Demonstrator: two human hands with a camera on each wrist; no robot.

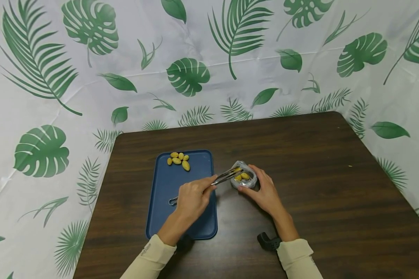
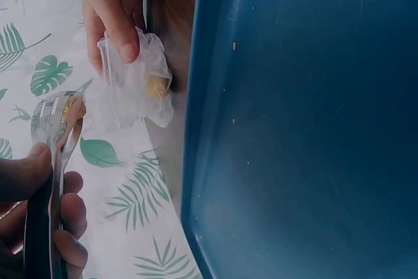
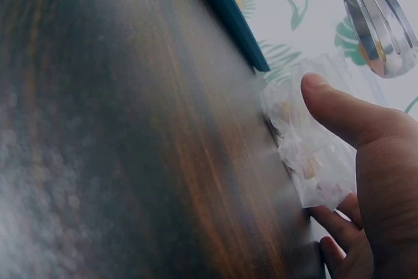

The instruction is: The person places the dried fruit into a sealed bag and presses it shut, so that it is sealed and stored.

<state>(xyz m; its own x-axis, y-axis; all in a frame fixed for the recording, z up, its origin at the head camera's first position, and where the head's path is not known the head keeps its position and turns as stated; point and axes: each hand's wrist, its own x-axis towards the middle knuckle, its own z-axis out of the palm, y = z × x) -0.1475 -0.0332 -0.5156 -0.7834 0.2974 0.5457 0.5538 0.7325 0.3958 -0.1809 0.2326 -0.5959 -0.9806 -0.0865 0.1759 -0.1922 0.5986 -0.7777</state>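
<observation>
My left hand point(image 1: 193, 197) grips metal tongs point(image 1: 224, 177) with slotted ends. Between those ends sits a small yellow oval piece point(image 2: 68, 107), held above the mouth of a clear plastic bag point(image 1: 234, 186). Fingers and thumb of my right hand point(image 1: 266, 192) hold the bag's side, keeping it open on the table. Inside lie a few similar yellow pieces point(image 1: 244, 176), blurred through the plastic in the right wrist view. Left of the bag is a blue tray point(image 1: 181, 217), with several yellow oval pieces point(image 1: 176, 161) grouped at its far end.
A dark wooden table point(image 1: 335, 193) carries everything. Behind it hangs a white cloth point(image 1: 143, 97) printed with green leaves. A black strap device point(image 1: 268, 241) sits at my right wrist. Tiny crumbs point(image 2: 234, 121) dot the tray in the left wrist view.
</observation>
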